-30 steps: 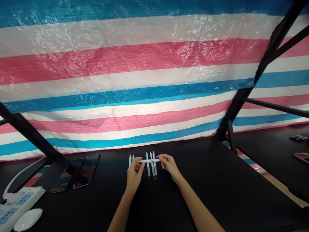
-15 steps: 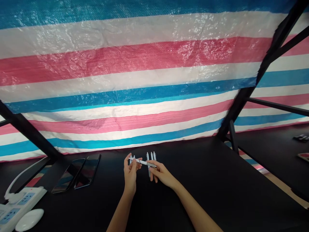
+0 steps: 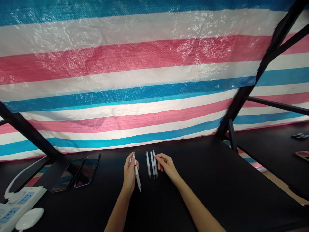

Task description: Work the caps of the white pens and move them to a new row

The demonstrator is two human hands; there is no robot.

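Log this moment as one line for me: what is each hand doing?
left hand: gripping white pen, tip toward the person | right hand: empty, beside three white pens lying side by side | surface: black table

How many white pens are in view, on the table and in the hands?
4. Three pens lie side by side on the black table, and one pen is in the left hand. A white end behind that hand may be a fifth.
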